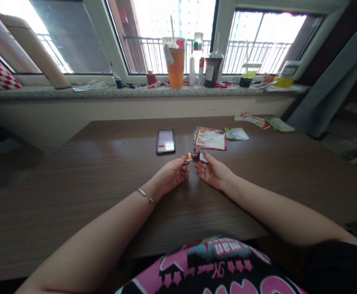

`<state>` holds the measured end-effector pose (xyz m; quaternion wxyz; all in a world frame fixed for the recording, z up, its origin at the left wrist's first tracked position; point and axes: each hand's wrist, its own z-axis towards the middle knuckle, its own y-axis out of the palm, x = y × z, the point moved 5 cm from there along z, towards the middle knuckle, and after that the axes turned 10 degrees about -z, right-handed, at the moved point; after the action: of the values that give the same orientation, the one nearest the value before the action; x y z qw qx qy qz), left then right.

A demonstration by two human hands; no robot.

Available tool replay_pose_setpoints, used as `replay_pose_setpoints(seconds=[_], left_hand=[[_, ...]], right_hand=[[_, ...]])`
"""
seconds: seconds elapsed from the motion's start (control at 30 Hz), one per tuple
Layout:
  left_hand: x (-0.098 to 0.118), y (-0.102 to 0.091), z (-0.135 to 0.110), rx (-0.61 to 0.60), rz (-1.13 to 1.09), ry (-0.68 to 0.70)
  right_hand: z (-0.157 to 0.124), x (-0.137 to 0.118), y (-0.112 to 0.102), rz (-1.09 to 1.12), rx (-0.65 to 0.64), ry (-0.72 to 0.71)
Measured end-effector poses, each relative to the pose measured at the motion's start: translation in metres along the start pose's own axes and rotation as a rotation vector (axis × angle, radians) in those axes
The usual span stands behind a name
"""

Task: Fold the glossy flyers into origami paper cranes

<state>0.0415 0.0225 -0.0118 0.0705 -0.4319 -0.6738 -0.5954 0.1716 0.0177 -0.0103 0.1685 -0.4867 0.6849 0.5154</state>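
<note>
Above the middle of the table (89, 183), my left hand (174, 173) pinches a small red-and-yellow printed piece (188, 157) between thumb and fingers. A silver bangle circles that wrist. My right hand (213, 171) is closed on a small white piece (203, 158) at its thumb. Between the two hands, a dark, multicoloured bit (195, 155) meets both pieces; whether all this is one object or several I cannot tell. Just beyond my right hand lies a stack of printed cards (210, 139) with red borders. A phone (165, 141) with its screen lit rests beyond my left hand.
Green-and-white cards (236, 134) lie right of the stack, with more printed sheets (255, 120) at the far right edge. Along the windowsill (135, 93) stand an orange drink cup (176, 65), a dark drink cup (213, 71), bottles and a tall beige cylinder (36, 53).
</note>
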Motion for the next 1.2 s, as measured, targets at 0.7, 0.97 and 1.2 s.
replay_pose_setpoints(seconds=[0.7, 0.97, 1.2], left_hand=[[0.007, 0.000, 0.002, -0.066, -0.017, 0.117], [0.010, 0.001, 0.000, -0.052, -0.056, 0.101], [0.013, -0.002, -0.002, -0.024, -0.094, 0.139]], right_hand=[[0.005, -0.008, -0.005, 0.032, -0.073, -0.092], [0.007, -0.006, -0.006, -0.002, -0.097, -0.071], [0.014, -0.011, -0.018, -0.305, -0.057, -0.137]])
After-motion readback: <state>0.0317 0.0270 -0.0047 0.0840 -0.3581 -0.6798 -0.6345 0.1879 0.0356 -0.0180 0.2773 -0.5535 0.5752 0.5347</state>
